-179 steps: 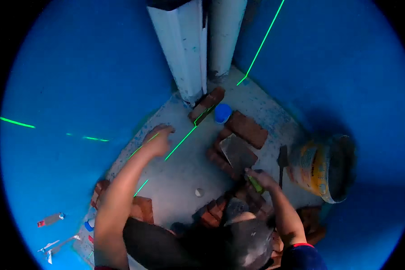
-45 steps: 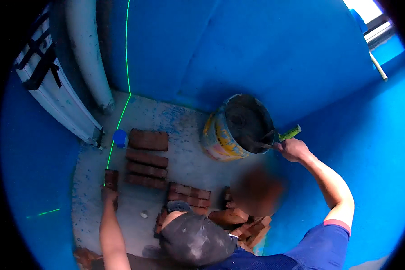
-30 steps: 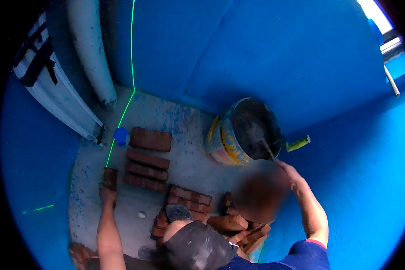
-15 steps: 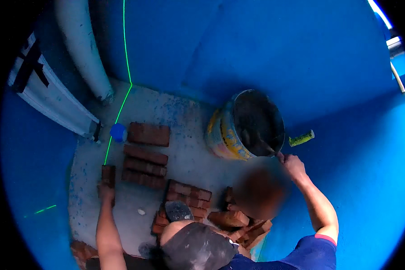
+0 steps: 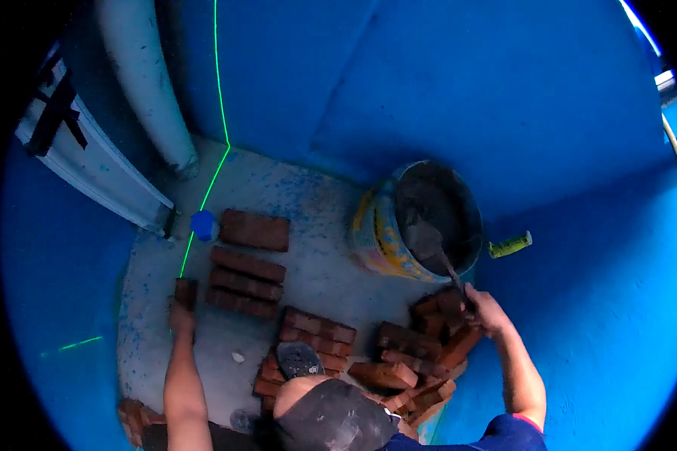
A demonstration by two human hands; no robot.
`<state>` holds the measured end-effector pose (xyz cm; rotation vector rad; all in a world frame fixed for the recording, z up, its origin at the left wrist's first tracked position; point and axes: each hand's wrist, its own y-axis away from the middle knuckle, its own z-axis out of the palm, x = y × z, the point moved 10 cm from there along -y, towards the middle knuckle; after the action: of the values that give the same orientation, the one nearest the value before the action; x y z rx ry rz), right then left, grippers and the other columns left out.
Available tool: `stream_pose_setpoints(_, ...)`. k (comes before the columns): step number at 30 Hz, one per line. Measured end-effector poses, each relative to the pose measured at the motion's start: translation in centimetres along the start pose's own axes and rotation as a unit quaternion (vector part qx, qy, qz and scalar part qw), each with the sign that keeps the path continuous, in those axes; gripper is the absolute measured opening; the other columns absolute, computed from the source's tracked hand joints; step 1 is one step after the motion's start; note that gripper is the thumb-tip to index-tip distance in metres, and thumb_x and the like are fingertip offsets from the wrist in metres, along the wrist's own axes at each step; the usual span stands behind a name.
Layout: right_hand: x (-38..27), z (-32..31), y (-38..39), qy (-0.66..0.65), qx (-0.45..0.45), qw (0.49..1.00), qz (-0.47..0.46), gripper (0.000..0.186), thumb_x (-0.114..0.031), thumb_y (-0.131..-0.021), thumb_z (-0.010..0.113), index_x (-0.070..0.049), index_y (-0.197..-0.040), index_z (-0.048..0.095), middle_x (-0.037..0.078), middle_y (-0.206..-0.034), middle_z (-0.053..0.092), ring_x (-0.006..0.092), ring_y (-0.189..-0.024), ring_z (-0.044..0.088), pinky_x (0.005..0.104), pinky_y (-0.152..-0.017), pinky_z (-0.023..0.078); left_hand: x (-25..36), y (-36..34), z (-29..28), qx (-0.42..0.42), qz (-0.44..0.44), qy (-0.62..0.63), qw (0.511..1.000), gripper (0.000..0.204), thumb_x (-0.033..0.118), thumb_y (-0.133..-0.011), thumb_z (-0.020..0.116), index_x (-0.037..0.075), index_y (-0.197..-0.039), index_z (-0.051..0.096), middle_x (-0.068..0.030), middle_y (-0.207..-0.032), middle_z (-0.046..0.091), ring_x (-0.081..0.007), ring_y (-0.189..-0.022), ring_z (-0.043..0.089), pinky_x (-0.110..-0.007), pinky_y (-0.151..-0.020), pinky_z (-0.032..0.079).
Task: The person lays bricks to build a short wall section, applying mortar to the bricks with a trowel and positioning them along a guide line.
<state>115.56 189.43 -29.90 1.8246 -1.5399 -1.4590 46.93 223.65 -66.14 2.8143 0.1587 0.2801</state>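
Note:
My left hand (image 5: 182, 319) is closed around a reddish-brown brick (image 5: 186, 289), held at the near end of the green laser line on the floor. Closed on a trowel's handle, my right hand (image 5: 487, 310) is at the near right rim of a mortar bucket (image 5: 380, 237). The trowel (image 5: 427, 239) reaches down into the bucket, its blade coated with grey mortar (image 5: 429, 192). To the right of the brick in my left hand, several bricks (image 5: 246, 283) lie in a row. Beyond them one brick (image 5: 256, 229) lies flat beside a blue round object (image 5: 203, 224).
Stacked bricks (image 5: 317, 331) stand near my dark shoe (image 5: 299, 359). A loose brick pile (image 5: 406, 346) lies below the bucket. Blue walls (image 5: 429, 75) enclose the corner, with a grey pipe (image 5: 147, 90) and a pale panel (image 5: 101, 180) at left. A yellow-green roll (image 5: 510, 245) is at right.
My right hand has moved lower, away from the bucket, and more of the trowel blade shows over the mortar. My left hand stays on the brick. The view has shifted slightly.

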Motion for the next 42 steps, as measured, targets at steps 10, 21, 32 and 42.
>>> stream_pose_setpoints(10, -0.7, 7.5, 1.8, -0.241, -0.122, 0.962, 0.035, 0.046, -0.056, -0.093, 0.037, -0.015, -0.074, 0.048, -0.005, -0.049, 0.033, 0.0091, -0.04, 0.024, 0.0245, -0.041, 0.023, -6.8, 2.7, -7.9, -0.053, -0.105, 0.357, 0.927, 0.06, 0.014, -0.069, 0.07, 0.004, -0.124, 0.048, -0.0154, -0.11, 0.061, -0.031, -0.1, 0.059, -0.044, -0.083, 0.048)
stream_pose_setpoints(21, -7.9, 12.8, 11.0, -0.092, -0.223, 0.966, -0.097, 0.053, -0.056, -0.093, 0.038, -0.009, -0.071, 0.05, 0.0, -0.048, 0.039, 0.0108, -0.038, 0.031, 0.0247, -0.038, 0.024, 19.1, 16.5, -34.5, -0.258, 0.187, 0.582, 0.748, 0.079, 0.001, -0.056, 0.079, 0.0, -0.128, 0.046, -0.0067, -0.122, 0.055, -0.0183, -0.114, 0.049, -0.033, -0.099, 0.036)
stream_pose_setpoints(32, -17.9, 18.8, 17.6, 0.104, -0.308, 0.886, -0.331, 0.04, -0.041, -0.093, 0.05, -0.007, -0.072, 0.055, -0.003, -0.058, 0.045, 0.0059, -0.051, 0.037, 0.0222, -0.046, 0.028, 21.0, 22.4, -38.7, -0.225, 0.322, 0.607, 0.691, 0.075, 0.004, -0.049, 0.086, 0.003, -0.117, 0.056, -0.0019, -0.111, 0.062, -0.0134, -0.105, 0.054, -0.032, -0.091, 0.043)
stream_pose_setpoints(42, -21.2, 17.4, 26.2, 0.329, 0.077, 0.608, -0.718, 0.014, -0.011, -0.085, 0.06, 0.002, -0.088, 0.06, 0.018, -0.073, 0.058, 0.029, -0.06, 0.057, 0.0322, -0.055, 0.045, 21.9, 20.4, -36.2, -0.245, 0.344, 0.679, 0.6, 0.064, 0.003, -0.05, 0.084, 0.002, -0.109, 0.059, -0.0021, -0.104, 0.064, -0.0124, -0.095, 0.056, -0.031, -0.082, 0.045)
